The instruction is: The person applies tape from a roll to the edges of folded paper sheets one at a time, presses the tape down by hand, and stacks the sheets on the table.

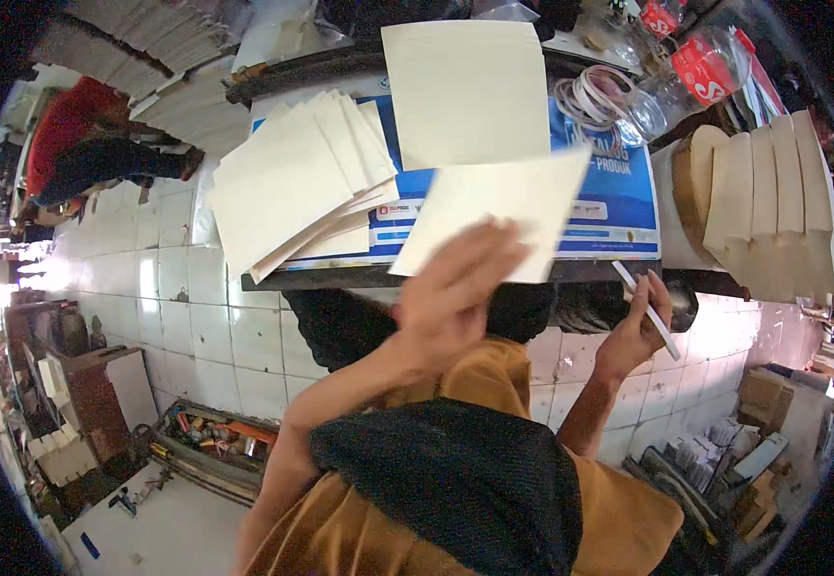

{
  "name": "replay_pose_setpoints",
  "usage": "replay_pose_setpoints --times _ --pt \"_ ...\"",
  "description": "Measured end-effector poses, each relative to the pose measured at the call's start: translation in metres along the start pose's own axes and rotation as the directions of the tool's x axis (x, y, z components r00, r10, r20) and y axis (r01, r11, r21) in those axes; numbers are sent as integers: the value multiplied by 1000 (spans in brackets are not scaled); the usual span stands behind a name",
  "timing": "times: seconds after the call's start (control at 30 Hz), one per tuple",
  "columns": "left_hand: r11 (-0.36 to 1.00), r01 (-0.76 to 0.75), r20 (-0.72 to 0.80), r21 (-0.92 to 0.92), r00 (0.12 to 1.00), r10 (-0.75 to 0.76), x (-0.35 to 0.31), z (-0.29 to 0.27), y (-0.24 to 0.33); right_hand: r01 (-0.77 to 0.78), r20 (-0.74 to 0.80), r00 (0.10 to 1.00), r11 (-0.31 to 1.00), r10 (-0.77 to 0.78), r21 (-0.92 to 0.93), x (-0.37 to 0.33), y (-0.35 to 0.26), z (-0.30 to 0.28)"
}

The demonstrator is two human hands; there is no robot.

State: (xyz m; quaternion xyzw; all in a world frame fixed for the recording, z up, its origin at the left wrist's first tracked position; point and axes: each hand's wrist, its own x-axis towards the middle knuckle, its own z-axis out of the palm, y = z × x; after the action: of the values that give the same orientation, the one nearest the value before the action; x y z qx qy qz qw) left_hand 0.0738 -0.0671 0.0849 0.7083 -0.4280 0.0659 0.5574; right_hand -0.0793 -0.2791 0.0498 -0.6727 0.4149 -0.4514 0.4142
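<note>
A cream paper sheet [479,197] lies at the table's front edge, its right side smeared by motion. My left hand [460,298] is over its lower part, fingers stretched out and somewhat blurred; whether the palm presses on the paper I cannot tell. To the right, just off the table edge, my right hand [636,326] is closed around a slim white stick [662,331], which slants down to the right. Another cream sheet [465,91] lies flat behind the first one. Left of both sits a fanned pile of cream sheets [292,178].
Blue printed sheeting [619,216] covers the table. Tape rolls [604,96] and plastic bottles [705,72] stand at the back right, beside stacked cream folded pieces [772,202]. Another person [86,144] is at the far left. A tool tray [215,437] lies low on the left.
</note>
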Motion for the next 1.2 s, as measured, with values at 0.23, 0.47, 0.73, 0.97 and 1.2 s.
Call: replay_pose_setpoints --times 0.23,0.47,0.73,0.97,1.2 --pt "885 8 -439 465 870 223 15 -114 -2 -42 59 998 996 37 75 -12 12 7" --pt "813 320 -190 486 947 -259 -22 -107 -116 -32 93 995 999 28 32 -14 10 8" --pt "792 456 -331 -406 734 -593 13 -87 -69 -89 84 993 994 84 61 -11 14 0" --pt "995 96 61 15 993 -96 70 -17 -113 -60 158 986 995 47 80 -19 7 14" --pt "813 -3 323 582 919 -228 13 54 -121 -40 119 993 994 28 97 -22 7 7"
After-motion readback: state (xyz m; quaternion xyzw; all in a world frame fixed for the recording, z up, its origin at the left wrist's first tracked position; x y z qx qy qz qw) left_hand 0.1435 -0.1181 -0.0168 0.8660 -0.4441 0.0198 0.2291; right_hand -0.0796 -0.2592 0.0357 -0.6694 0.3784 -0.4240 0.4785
